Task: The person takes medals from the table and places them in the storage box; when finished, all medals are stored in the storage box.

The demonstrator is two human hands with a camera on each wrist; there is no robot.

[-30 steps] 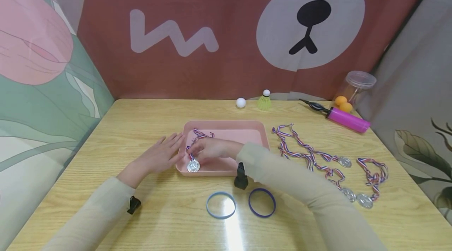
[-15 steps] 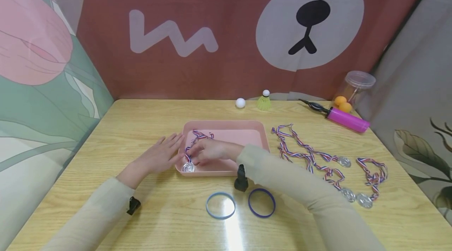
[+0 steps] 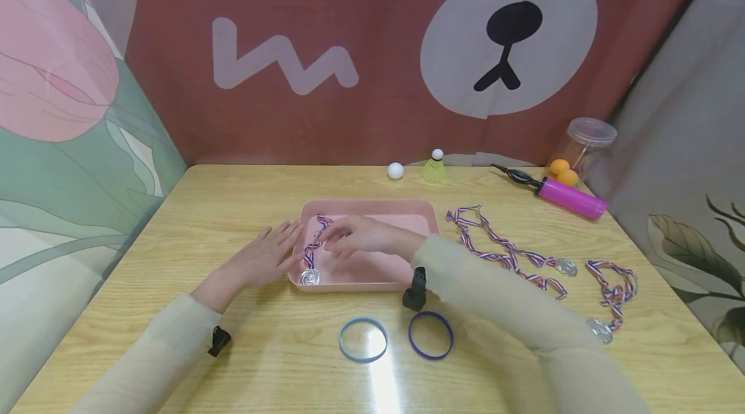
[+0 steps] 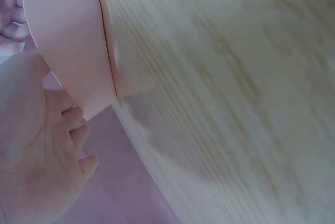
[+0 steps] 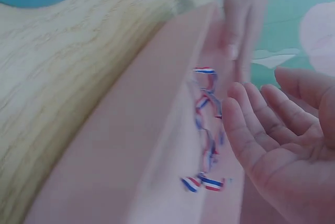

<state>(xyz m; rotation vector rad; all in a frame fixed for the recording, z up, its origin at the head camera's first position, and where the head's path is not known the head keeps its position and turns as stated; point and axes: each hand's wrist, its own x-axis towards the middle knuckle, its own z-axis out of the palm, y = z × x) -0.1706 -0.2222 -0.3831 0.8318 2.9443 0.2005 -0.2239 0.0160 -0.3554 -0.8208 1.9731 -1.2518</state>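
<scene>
A silver medal (image 3: 310, 277) lies in the front left corner of the pink tray (image 3: 372, 275), its striped ribbon (image 3: 308, 255) running back along the tray's left side. Fingers extended, my left hand (image 3: 262, 259) touches the tray's left rim; in the left wrist view its fingertips are right at the tray wall (image 4: 68, 35). Over the tray, just right of the ribbon, my right hand (image 3: 367, 236) has loosely bent fingers and holds nothing. In the right wrist view the red, white and blue ribbon (image 5: 209, 145) shows beside those relaxed fingers, apart from them.
Right of the tray lie more medals, one (image 3: 566, 267) on a long ribbon and another (image 3: 600, 330) in front. A light blue wristband (image 3: 363, 359) and a dark blue wristband (image 3: 431, 357) lie in front. Behind stand a white ball (image 3: 396, 171), shuttlecock (image 3: 434, 171), pink pump (image 3: 573, 198) and clear jar (image 3: 590, 132).
The medal in the tray has shifted left toward the corner. My right hand has let go of its ribbon and moved up and to the right. The left hand has stayed in place.
</scene>
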